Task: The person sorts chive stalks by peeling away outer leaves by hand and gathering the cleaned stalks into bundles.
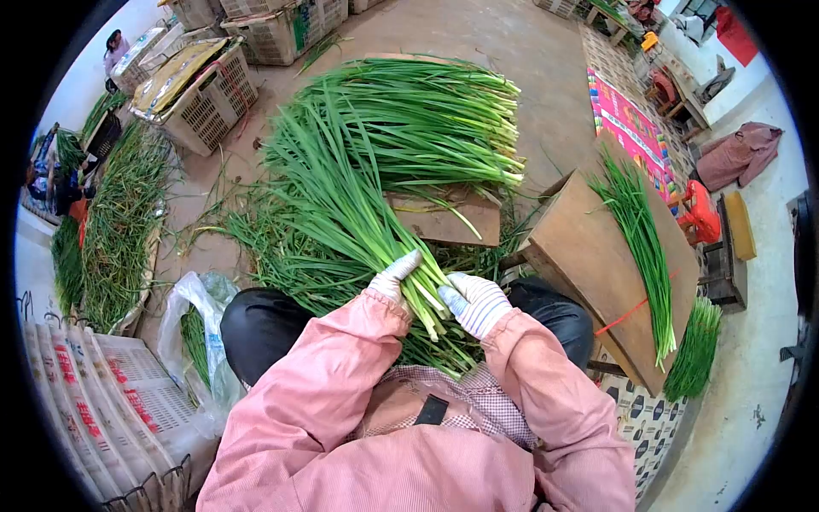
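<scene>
A bunch of garlic chives (pixel 363 200) slants across my lap, its pale stem ends towards me and its green leaves away from me. My left hand (pixel 396 275), in a whitish glove, is wrapped round the lower stems. Against the right side of the same stems, my right hand (pixel 474 300) grips with bent fingers, in a striped glove with blue-grey fingertips. Beyond the bunch lies a large pile of garlic chives (pixel 435 119) on a low wooden board (pixel 448 218), stem ends to the right. Loose leaves (pixel 294 264) lie below the board and between my knees.
To my right a tilted wooden table (pixel 589 247) carries a smaller bunch of chives (pixel 640 247) and a red tie (pixel 621 317). Stacked white crates (pixel 111 392) and a plastic bag (pixel 200 320) stand at my left. Full crates (pixel 200 94) and a leaf heap (pixel 124 222) lie farther left.
</scene>
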